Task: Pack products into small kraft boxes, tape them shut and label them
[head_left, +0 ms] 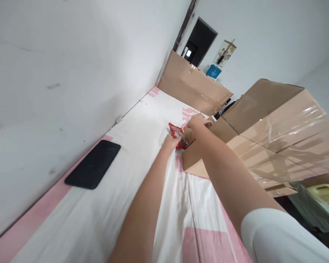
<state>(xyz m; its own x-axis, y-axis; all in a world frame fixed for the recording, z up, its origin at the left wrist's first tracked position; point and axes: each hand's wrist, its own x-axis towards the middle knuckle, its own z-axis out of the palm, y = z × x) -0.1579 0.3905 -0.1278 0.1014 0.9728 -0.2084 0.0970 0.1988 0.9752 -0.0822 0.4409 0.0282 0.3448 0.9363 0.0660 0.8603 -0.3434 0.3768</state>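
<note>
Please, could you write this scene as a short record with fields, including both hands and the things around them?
Left hand: holding red printed packet beside the small cardboard box
Right hand: at small cardboard box; exact grip unclear
Surface: pink-and-white cloth
Near wall: black phone or tablet, lying flat
Right side: taped cardboard boxes

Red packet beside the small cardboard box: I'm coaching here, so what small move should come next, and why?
I'd perhaps steady the small cardboard box with the right hand before shifting the red packet: the left hand holds it close to the box's edge, where it might catch, and the right hand is at the box.
</note>
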